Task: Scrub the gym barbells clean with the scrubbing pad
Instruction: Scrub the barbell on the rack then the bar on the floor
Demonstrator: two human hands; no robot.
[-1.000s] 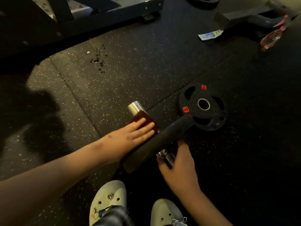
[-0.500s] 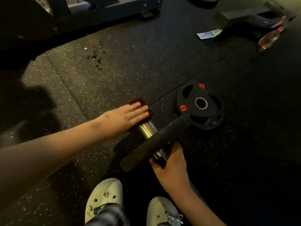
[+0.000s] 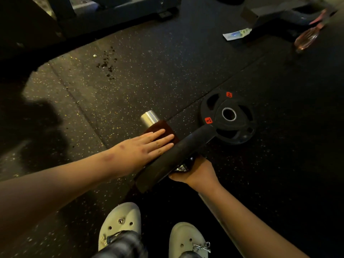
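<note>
Flooring (image 3: 167, 62) of speckled black rubber fills my view, with dark machine frames (image 3: 115, 13) along the top edge. At centre I see the left hand (image 3: 147, 148) pressing flat-fingered on the scrubbing pad (image 3: 163, 126) atop the barbell (image 3: 149, 117), while the right hand (image 3: 195, 172) grips its shaft just below.

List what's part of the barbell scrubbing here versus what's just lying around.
In the job:
scrubbing pad under the flat left hand
barbell, gripped by the right hand
mounted plate

Lying about:
loose 5 kg plate
pink bottle
paper slip
dark specks on the floor
</note>
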